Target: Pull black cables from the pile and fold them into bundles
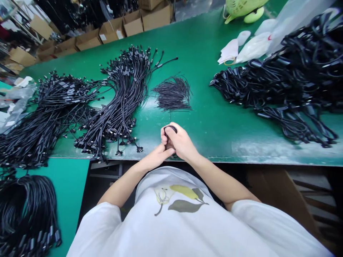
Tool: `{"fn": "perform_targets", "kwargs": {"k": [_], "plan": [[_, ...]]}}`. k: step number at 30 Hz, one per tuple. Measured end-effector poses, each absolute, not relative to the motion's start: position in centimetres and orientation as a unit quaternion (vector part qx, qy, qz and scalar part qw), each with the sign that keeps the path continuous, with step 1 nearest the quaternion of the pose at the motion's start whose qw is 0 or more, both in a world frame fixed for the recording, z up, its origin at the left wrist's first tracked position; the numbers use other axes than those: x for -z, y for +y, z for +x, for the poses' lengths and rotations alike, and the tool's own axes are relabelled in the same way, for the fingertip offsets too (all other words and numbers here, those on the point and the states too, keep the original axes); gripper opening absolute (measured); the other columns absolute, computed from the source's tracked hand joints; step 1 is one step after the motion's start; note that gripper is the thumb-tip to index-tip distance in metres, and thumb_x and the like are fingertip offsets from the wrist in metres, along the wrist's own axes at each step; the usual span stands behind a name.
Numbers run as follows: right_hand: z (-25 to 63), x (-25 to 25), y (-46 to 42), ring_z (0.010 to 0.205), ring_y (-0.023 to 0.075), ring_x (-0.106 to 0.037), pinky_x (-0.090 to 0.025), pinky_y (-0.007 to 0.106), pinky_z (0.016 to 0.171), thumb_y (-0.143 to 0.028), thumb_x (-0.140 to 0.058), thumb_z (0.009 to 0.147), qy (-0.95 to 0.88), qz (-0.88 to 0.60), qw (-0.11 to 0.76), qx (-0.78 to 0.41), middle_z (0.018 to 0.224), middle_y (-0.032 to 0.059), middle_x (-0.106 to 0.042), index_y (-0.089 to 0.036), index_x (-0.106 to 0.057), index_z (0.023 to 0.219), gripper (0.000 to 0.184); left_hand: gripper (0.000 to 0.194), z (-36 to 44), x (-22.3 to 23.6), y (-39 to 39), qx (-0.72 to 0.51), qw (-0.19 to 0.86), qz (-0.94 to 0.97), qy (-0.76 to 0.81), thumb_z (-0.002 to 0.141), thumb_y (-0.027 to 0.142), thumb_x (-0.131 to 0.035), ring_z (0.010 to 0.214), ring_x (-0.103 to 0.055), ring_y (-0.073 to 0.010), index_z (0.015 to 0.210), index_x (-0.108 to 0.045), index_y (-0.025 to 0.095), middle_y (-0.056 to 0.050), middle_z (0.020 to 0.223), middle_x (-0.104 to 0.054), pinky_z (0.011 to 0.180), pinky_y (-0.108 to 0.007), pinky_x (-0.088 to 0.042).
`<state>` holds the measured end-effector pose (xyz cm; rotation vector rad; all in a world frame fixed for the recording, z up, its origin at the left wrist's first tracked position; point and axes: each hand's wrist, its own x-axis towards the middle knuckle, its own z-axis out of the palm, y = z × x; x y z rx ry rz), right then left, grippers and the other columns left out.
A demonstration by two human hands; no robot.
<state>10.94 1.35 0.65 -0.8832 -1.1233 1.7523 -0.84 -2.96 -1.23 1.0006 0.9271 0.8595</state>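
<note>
Both of my hands meet at the table's near edge, in front of my body, closed around a coiled black cable [170, 127]. My left hand [160, 154] grips it from the lower left, and my right hand [182, 142] wraps it from the right with the thumb lying over the coil. Most of the cable is hidden by my fingers. Just beyond my hands lies a small pile of thin black ties [173, 93]. Left of that pile, a large bundle of straight black cables [125, 85] with connectors at its ends stretches over the table.
A second cable bundle [45, 107] lies farther left, with looped cables [40, 200] on a lower green surface. Bundled black cables [284, 78] heap up at the right. White bags [253, 46] and a lime-green basket [238, 8] stand behind. Cardboard boxes [114, 29] line the far edge.
</note>
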Motion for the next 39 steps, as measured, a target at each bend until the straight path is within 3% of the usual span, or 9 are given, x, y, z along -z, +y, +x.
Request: {"fn": "perform_targets", "kwargs": {"k": [4,8,12,14,19,23,26,34,39], "plan": [[11.0,0.2,1.6,0.055,0.0071,-0.049,-0.04,0.019,0.048,-0.05,-0.064,0.083,-0.397,-0.33,0.438,-0.736,0.072,-0.0062,-0.051,-0.024,-0.043,0.092,0.035,0.046,-0.3,1.0,-3.5,-0.327,0.802,0.314,0.39,0.07,0.041,-0.08,0.11,-0.06,-0.0249,0.105,-0.065,0.016,-0.009,0.108,-0.067,0.103,-0.045,-0.041],[11.2,-0.4,1.5,0.05,0.0036,-0.04,-0.03,0.016,0.043,-0.05,-0.065,0.084,-0.409,-0.318,0.444,-0.731,0.072,-0.007,-0.045,-0.023,-0.046,0.094,0.034,0.045,0.6,0.6,-3.6,-0.319,0.812,0.293,0.39,0.07,0.038,-0.08,0.099,-0.062,-0.0201,0.105,-0.063,0.016,-0.008,0.102,-0.066,0.091,-0.041,-0.049],[11.9,-0.8,2.1,0.048,0.0015,-0.033,-0.024,0.015,0.04,-0.055,-0.07,0.078,-0.389,-0.281,0.374,-0.793,0.074,-0.0062,-0.042,-0.02,-0.049,0.087,0.042,0.038,0.6,0.4,-3.3,-0.255,0.81,0.355,0.391,0.072,0.045,-0.077,0.071,-0.057,-0.0128,0.078,-0.063,0.011,-0.004,0.076,-0.061,0.069,-0.029,-0.049],[12.3,-0.8,2.5,0.046,0.0004,-0.028,-0.019,0.015,0.038,-0.062,-0.07,0.073,-0.367,-0.241,0.342,-0.831,0.073,-0.0062,-0.041,-0.018,-0.051,0.086,0.049,0.041,0.3,0.1,-3.4,-0.233,0.828,0.356,0.366,0.072,0.048,-0.077,0.066,-0.055,-0.0117,0.07,-0.059,0.012,-0.002,0.068,-0.056,0.07,-0.03,-0.048],[12.6,-1.1,2.7,0.042,-0.0012,-0.018,-0.009,0.013,0.035,-0.065,-0.067,0.074,-0.331,-0.228,0.359,-0.842,0.067,-0.0077,-0.038,-0.017,-0.05,0.079,0.052,0.046,-0.3,-0.4,-4.1,-0.292,0.858,0.252,0.34,0.074,0.052,-0.075,0.076,-0.062,-0.0162,0.095,-0.06,0.014,-0.004,0.084,-0.061,0.078,-0.034,-0.048],[12.5,-1.2,2.4,0.04,-0.0017,-0.018,-0.011,0.012,0.032,-0.059,-0.067,0.078,-0.319,-0.201,0.35,-0.858,0.068,-0.0072,-0.041,-0.017,-0.047,0.072,0.047,0.045,0.0,0.0,-4.4,-0.283,0.865,0.266,0.317,0.077,0.055,-0.07,0.057,-0.056,-0.0116,0.085,-0.059,0.012,0.001,0.065,-0.053,0.061,-0.029,-0.044],[12.5,-1.1,2.5,0.038,-0.0013,-0.021,-0.016,0.013,0.029,-0.057,-0.066,0.079,-0.319,-0.173,0.36,-0.86,0.069,-0.0073,-0.041,-0.017,-0.047,0.07,0.046,0.044,0.6,0.0,-4.5,-0.287,0.874,0.248,0.305,0.071,0.05,-0.078,0.062,-0.06,-0.0135,0.083,-0.056,0.014,0.0,0.07,-0.055,0.063,-0.029,-0.046],[12.9,0.4,3.5,0.055,0.0081,-0.053,-0.051,0.023,0.052,-0.049,-0.063,0.082,-0.362,-0.316,0.419,-0.771,0.066,-0.0027,-0.05,-0.016,-0.054,0.073,0.035,0.044,1.3,-0.2,-4.6,-0.363,0.846,0.2,0.335,0.066,0.036,-0.083,0.071,-0.059,-0.0142,0.095,-0.058,0.015,0.002,0.071,-0.053,0.068,-0.03,-0.048],[13.1,-0.3,3.3,0.05,0.004,-0.045,-0.043,0.017,0.044,-0.04,-0.064,0.083,-0.314,-0.312,0.421,-0.791,0.072,-0.005,-0.049,-0.018,-0.056,0.086,0.024,0.032,1.8,-0.1,-4.4,-0.355,0.851,0.167,0.35,0.072,0.038,-0.073,0.062,-0.054,-0.0127,0.087,-0.06,0.013,0.002,0.066,-0.047,0.054,-0.025,-0.037]]}}
